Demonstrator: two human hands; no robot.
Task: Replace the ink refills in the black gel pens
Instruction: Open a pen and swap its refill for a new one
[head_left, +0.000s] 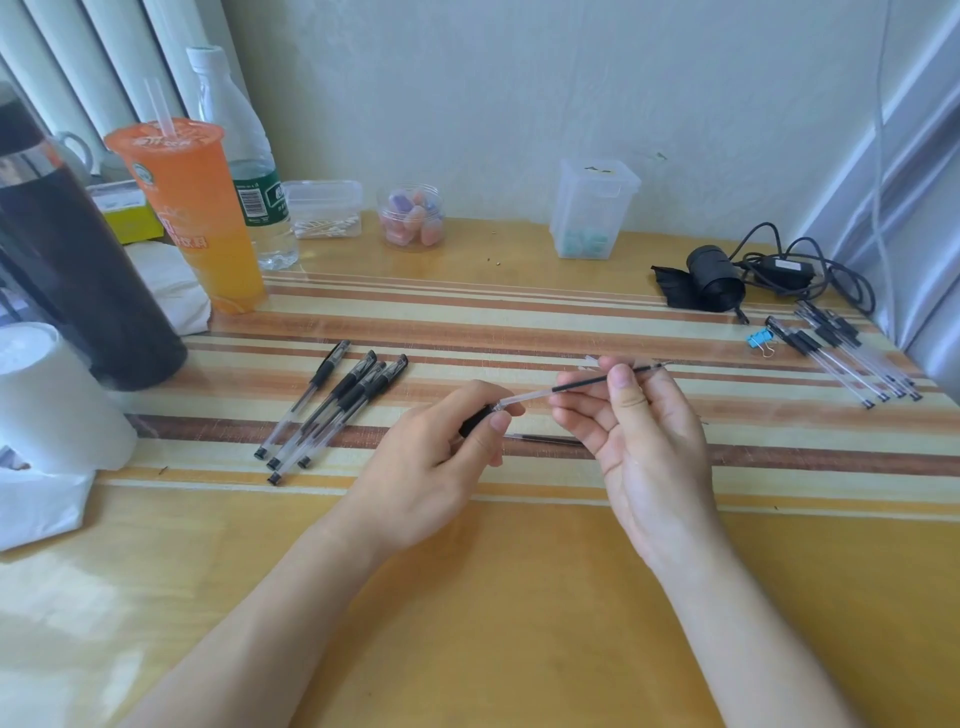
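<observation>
Over striped desk (519, 322), left hand (431, 467) grips pen (474, 423); right hand (649, 441), palm showing, pinches refill (582, 385) between fingers (626, 384).

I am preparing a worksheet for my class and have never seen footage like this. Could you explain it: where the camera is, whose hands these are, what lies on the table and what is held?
No machine here: a person works with bare hands, and the single picture comes from a camera worn on their head, looking forward and down. The left hand grips a pen by its black grip. The right hand pinches a thin ink refill whose clear end meets that pen; whether it goes in or out I cannot tell. On the striped table lie four black gel pens at the left, more pens at the right beside a blue binder clip, and a loose refill between the hands. An orange drink cup and a water bottle stand at the back left.
</observation>
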